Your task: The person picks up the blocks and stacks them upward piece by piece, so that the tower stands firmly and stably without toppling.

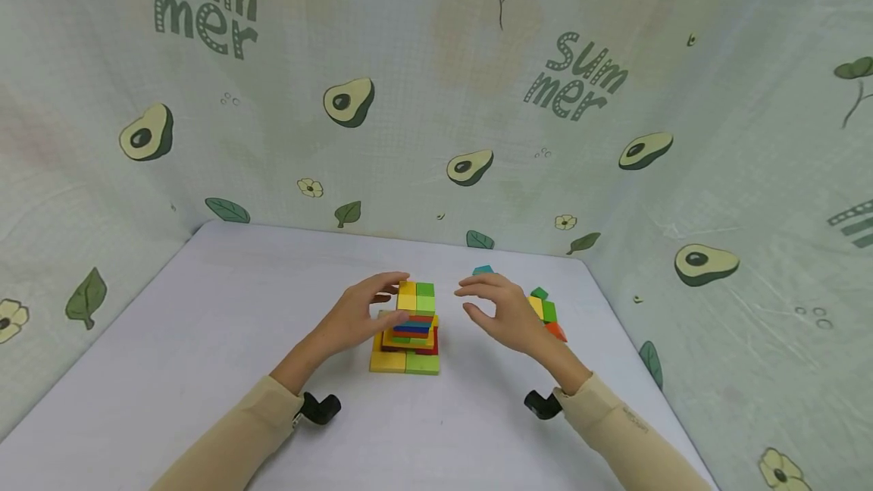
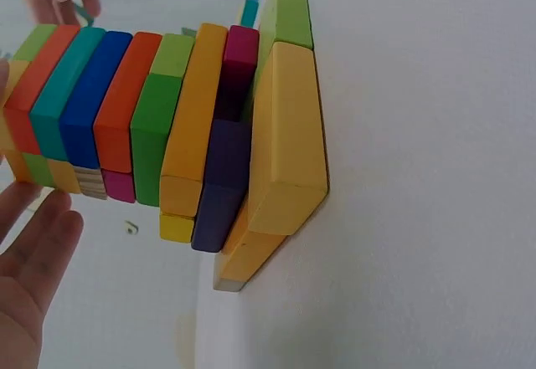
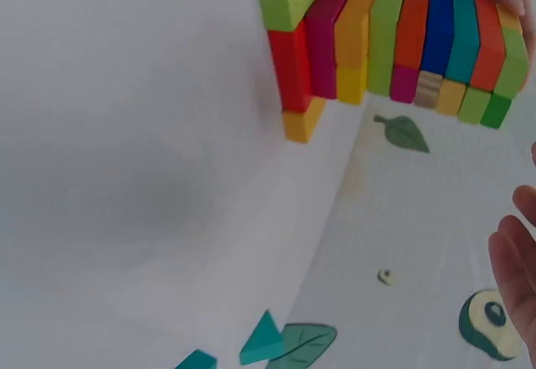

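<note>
A: Status?
B: Left hand (image 1: 360, 315) loosely spread around tower (image 1: 419, 324), near top, contact unclear. Right hand (image 1: 506, 314) relaxed, empty. Tower between them; loose blocks (image 1: 549, 312) beyond right hand.
A: Advice?
B: Probably squaring up: press lightly, evenly.

smooth wooden-looking blocks (image 2: 157, 135), matt tabletop (image 1: 273, 279), creased cloth backdrop (image 1: 409, 59), 2 cloth sleeves (image 1: 232, 438), plastic-looking wrist mounts (image 1: 322, 408)
</note>
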A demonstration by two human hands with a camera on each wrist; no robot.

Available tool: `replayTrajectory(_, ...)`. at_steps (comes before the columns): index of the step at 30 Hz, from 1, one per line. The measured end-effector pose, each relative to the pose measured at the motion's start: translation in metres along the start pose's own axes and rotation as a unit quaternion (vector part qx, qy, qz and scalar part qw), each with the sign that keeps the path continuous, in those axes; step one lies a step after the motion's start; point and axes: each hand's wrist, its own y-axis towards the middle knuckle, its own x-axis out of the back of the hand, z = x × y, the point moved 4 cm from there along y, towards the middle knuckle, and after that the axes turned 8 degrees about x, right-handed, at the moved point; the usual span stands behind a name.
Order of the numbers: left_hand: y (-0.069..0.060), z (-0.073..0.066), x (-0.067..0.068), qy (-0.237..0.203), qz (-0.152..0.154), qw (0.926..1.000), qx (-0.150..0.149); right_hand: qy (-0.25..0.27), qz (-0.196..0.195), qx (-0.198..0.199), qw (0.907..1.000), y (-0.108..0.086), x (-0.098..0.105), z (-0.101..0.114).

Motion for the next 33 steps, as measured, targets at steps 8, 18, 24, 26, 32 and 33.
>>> replayTrajectory(8, 0.000, 0.001, 0.000, -0.012, -0.001, 0.9997, 0.019, -0.016, 0.012, -0.071, 0.9973, -0.051, 0.017, -0.033)
replayTrajectory(18, 0.001, 0.004, 0.002, -0.012, 0.000, 0.9994, 0.033, -0.061, 0.106, -0.199, 0.9723, -0.119, 0.022, -0.072)
replayTrajectory(24, 0.001, 0.007, 0.002, -0.009, 0.002, 0.9991, 0.042, -0.062, 0.127, -0.228, 0.9635, -0.134, 0.019, -0.082)
replayTrajectory(26, 0.001, 0.006, 0.002, -0.011, 0.003, 0.9990, 0.043, -0.056, 0.131, -0.233, 0.9620, -0.137, 0.017, -0.085)
replayTrajectory(32, 0.002, 0.004, 0.000, -0.015, 0.005, 0.9994, 0.032, -0.047, 0.133, -0.233, 0.9623, -0.144, 0.013, -0.087)
replayTrajectory(33, 0.002, 0.004, -0.001, -0.014, 0.006, 0.9994, 0.030, -0.046, 0.133, -0.231, 0.9627, -0.144, 0.013, -0.087)
